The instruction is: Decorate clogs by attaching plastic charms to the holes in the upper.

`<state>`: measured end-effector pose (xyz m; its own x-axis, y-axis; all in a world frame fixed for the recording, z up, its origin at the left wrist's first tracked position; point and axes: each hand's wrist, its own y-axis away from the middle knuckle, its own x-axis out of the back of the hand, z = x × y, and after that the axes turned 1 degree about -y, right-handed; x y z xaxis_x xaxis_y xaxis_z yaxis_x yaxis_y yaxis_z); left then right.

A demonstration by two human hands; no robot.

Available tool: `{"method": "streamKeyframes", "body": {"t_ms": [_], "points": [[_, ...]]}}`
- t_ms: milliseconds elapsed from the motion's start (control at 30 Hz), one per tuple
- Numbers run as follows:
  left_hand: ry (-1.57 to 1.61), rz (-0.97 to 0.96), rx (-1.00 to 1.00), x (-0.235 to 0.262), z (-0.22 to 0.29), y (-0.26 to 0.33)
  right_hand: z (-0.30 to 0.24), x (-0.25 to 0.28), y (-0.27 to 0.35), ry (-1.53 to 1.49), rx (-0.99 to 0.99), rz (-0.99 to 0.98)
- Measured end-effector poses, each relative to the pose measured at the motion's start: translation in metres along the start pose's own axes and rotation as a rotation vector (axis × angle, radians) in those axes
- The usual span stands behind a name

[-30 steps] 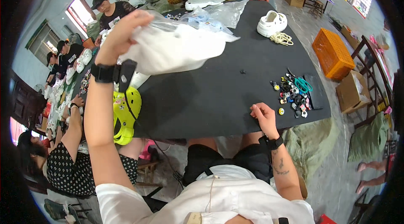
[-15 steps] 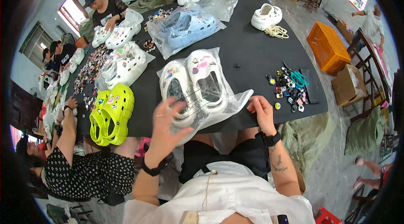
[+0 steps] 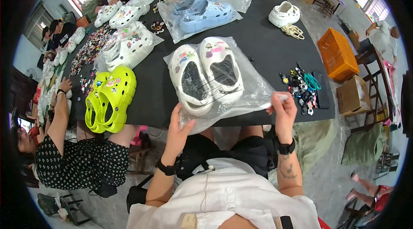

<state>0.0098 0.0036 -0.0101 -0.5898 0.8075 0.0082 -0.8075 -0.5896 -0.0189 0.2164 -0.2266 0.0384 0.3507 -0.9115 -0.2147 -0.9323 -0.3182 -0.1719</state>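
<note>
A pair of white clogs (image 3: 180,72) with colourful charms lies inside a clear plastic bag (image 3: 254,85) on the black-topped table before me. My right hand (image 3: 284,108) pinches the bag's right corner between thumb and fingers and draws the plastic out taut. Against the bag's near left end rests my left hand (image 3: 177,131), thumb and index finger apart, touching the plastic beside a clog's heel. Its other fingers are partly hidden. Left of the bag stands a pair of lime-green clogs (image 3: 118,95) with charms.
Bagged blue clogs (image 3: 200,18) and white clogs (image 3: 129,46) sit further back on the table (image 3: 258,44). To the right lie a heap of charms (image 3: 301,89), a white clog (image 3: 284,13) and cream laces (image 3: 293,32). A co-worker's arm (image 3: 60,117) reaches in at left.
My right hand has gone from beside the bag's corner to gripping it and pulling it right. The left hand has come down from over the clogs to the bag's near edge. My view has shifted slightly.
</note>
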Motion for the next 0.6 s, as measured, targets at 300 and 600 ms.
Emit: {"method": "streamKeyframes", "body": {"t_ms": [300,600], "points": [[0.029,-0.084,0.016,-0.02,0.014,0.002,-0.005,0.052,0.044,0.076,-0.042,0.057],[0.22,-0.19,0.46,0.03,-0.002,0.034,-0.014,0.039,0.05,0.298,0.13,0.217]]}}
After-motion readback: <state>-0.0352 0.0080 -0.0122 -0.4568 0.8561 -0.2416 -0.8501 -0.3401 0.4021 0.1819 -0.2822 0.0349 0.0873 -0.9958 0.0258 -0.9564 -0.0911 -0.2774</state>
